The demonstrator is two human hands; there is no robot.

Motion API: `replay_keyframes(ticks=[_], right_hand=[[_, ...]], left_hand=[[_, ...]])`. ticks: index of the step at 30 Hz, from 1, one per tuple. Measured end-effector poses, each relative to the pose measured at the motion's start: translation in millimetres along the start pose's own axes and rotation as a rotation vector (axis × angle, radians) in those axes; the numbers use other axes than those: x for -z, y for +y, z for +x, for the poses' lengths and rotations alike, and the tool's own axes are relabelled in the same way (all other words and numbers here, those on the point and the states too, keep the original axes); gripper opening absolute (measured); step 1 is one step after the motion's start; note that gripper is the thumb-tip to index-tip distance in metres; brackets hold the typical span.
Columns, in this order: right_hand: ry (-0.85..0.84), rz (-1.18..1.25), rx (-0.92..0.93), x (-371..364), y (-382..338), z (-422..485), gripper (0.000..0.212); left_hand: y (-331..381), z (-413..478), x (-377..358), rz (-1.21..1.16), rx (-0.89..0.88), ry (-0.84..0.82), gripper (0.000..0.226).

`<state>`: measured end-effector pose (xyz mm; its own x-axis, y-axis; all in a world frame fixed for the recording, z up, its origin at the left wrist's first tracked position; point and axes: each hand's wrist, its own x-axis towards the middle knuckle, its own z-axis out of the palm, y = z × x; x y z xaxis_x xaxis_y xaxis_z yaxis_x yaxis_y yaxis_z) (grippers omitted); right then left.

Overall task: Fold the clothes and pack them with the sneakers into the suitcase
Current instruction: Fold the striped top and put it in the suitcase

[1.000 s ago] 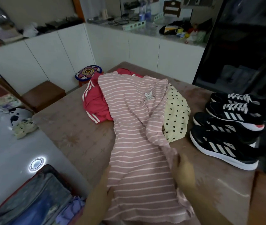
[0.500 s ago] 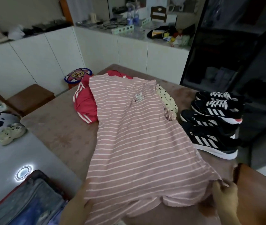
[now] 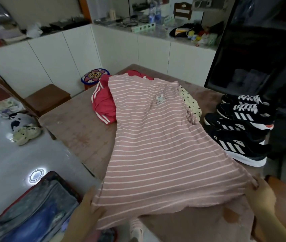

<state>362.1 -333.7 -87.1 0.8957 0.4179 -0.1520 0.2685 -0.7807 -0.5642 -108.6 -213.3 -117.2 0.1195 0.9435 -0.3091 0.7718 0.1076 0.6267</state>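
The left hand [image 3: 88, 206] and right hand [image 3: 260, 194] are each closed on a hem corner of the striped dress [image 3: 156, 145], which is spread unfolded toward the near edge of the surface [image 3: 76, 130]. A red garment [image 3: 104, 105] and a dotted garment [image 3: 191, 102] are left beneath it at the far edge. The sneakers [image 3: 240, 130] at the right edge are judged unpacked, and the suitcase [image 3: 30, 212] is seen open on the floor.

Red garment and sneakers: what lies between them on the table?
In the head view, the pink striped shirt and the edge of a dotted yellow garment.
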Motion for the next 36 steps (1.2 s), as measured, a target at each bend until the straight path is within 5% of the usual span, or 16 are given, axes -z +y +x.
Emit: replay_keyframes(ticks=[7, 10, 13, 17, 23, 26, 32, 36], right_hand=[[-0.084, 0.007, 0.017, -3, 10, 5, 0.032], [-0.141, 0.066, 0.11, 4, 4, -3, 0.041], [-0.245, -0.131, 0.269, 12, -1, -1, 0.06], [-0.356, -0.378, 0.386, 17, 11, 10, 0.04], [-0.156, -0.548, 0.756, 9, 52, 51, 0.049], [-0.04, -0.36, 0.583, 21, 22, 34, 0.032], [-0.337, 0.381, 0.291, 43, -32, 28, 0.021], [-0.469, 0.682, 0.191, 53, -47, 29, 0.023]], left_hand=[[11, 6, 8, 0.079, -0.054, -0.033, 0.07], [8, 14, 17, 0.079, -0.193, 0.005, 0.044], [1, 12, 26, 0.217, -0.339, -0.028, 0.027], [-9, 21, 23, 0.462, -0.456, -0.087, 0.075], [-17, 17, 24, 0.532, -0.562, -0.086, 0.058], [-9, 24, 34, 0.242, -0.59, -0.029, 0.047], [22, 45, 74, -0.031, -0.722, -0.057, 0.026], [51, 49, 98, -0.282, -0.518, -0.155, 0.031]])
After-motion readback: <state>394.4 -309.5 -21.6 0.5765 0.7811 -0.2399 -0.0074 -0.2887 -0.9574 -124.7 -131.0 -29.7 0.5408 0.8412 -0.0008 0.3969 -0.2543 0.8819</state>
